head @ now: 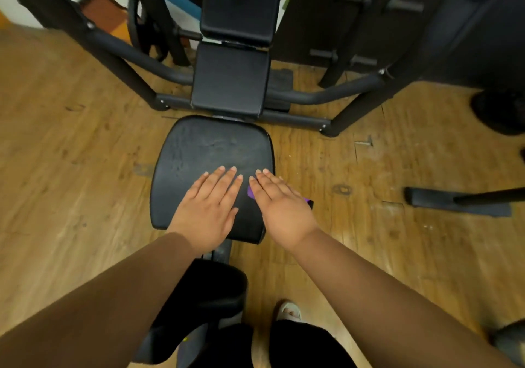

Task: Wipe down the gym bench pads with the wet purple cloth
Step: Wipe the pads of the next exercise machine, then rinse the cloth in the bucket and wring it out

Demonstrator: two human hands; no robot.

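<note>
Head view: a worn wooden floor (71,140) fills most of the scene, and a black machine frame (136,55) spreads across the far side. The bench runs straight away from the person. Its upper back pad (241,6) is farthest, the lower back pad (230,80) comes next, and the wide black seat pad (204,151) is nearest, its surface streaked and dull. A dark roller pad (216,288) sits below the seat, close to the person's legs.

Both hands lie flat with straight fingers pointing toward the back pads. The left hand (210,208) rests bare on the near middle of the seat pad. The right hand (281,211) presses on the purple cloth (251,192) at the seat's right edge. Only slivers of the cloth show, one by the index finger and one past the hand's outer edge. It seems to lie crosswise to the bench, though most of it is hidden.
</note>
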